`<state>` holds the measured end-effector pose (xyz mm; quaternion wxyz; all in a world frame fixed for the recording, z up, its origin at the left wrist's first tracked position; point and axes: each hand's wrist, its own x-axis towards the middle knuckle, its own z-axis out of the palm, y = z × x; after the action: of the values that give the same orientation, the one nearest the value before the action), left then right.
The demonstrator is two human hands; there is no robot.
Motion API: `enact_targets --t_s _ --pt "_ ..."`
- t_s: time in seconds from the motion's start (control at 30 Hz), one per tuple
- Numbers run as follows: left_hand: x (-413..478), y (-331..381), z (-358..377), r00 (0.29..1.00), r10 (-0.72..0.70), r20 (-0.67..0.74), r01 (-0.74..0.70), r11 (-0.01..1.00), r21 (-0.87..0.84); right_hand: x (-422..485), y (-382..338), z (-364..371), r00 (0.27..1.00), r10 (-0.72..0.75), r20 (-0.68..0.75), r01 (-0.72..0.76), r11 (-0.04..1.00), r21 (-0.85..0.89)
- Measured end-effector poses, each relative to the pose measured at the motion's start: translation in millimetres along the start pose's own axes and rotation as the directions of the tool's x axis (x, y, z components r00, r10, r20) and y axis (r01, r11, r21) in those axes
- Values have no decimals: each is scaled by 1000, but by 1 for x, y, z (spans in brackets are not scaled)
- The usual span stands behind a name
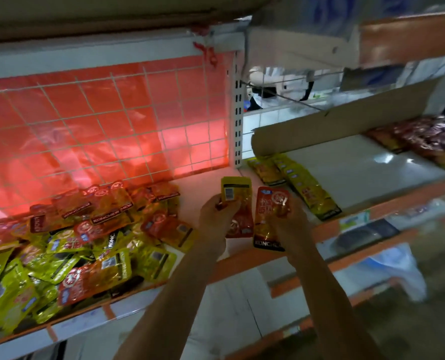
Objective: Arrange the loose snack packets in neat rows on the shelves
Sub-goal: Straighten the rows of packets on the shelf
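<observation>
White shop shelf with an orange lip, glowing red sheet behind a wire grid, and on the left a big jumbled pile of loose packets, yellow and red all mixed. Right of the upright post, two neat rows of packets run front to back beneath a leaning cardboard sheet. In the middle, above the bare shelf, left hand fingers pinch a barcode-side packet, and right hand fingers grip a red packet just beside it, face out.
</observation>
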<state>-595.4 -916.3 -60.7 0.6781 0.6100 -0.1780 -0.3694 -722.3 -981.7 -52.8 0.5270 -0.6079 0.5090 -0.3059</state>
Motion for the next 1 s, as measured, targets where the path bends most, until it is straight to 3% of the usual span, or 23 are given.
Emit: enact_targets --t_s 0.43,1.0 --pt "-12 -50 203 984 -74 165 80 996 -29 52 32 -197 987 -70 -144 54 992 -113" --pt "25 -89 396 963 -90 253 25 968 251 132 78 -347 942 103 -319 -57 987 151"
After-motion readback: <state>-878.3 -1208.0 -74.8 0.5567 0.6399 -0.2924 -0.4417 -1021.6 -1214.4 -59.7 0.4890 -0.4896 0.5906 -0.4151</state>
